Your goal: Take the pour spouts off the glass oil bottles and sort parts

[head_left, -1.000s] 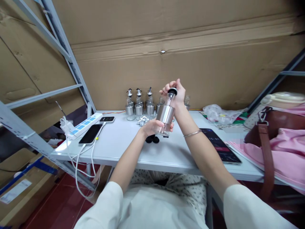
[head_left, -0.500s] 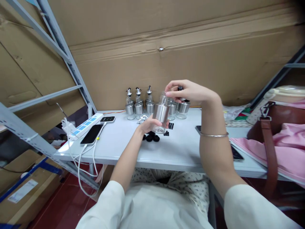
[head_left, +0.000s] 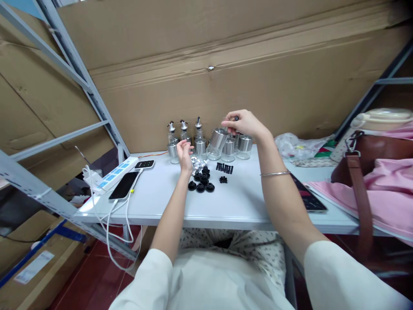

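My right hand [head_left: 241, 122] pinches the neck of a glass bottle with a brushed-metal sleeve [head_left: 218, 138]. This bottle leans, its base at the table among other sleeved bottles. My left hand [head_left: 184, 154] holds nothing; its fingers are loosely bent and apart, in front of the bottles at the left. There, bottles with pourer spouts [head_left: 183, 125] stand in a row. Nearer to me lie several black round stoppers [head_left: 200, 187], small silvery parts [head_left: 197, 163], a row of black tube-like pieces [head_left: 224, 168] and a few tiny black parts [head_left: 223, 179].
A phone [head_left: 124, 186], a small black-faced device [head_left: 145, 164] and a power strip [head_left: 116, 172] with white cables are at the left. At the right lie a dark tablet [head_left: 309, 196], a plastic bag [head_left: 300, 145] and a brown bag [head_left: 371, 159]. Cardboard [head_left: 155, 86] rises behind.
The bottle has moved back from in front of me to the row. My left hand has let go of it and moved left. The black stoppers and pieces now show more fully.
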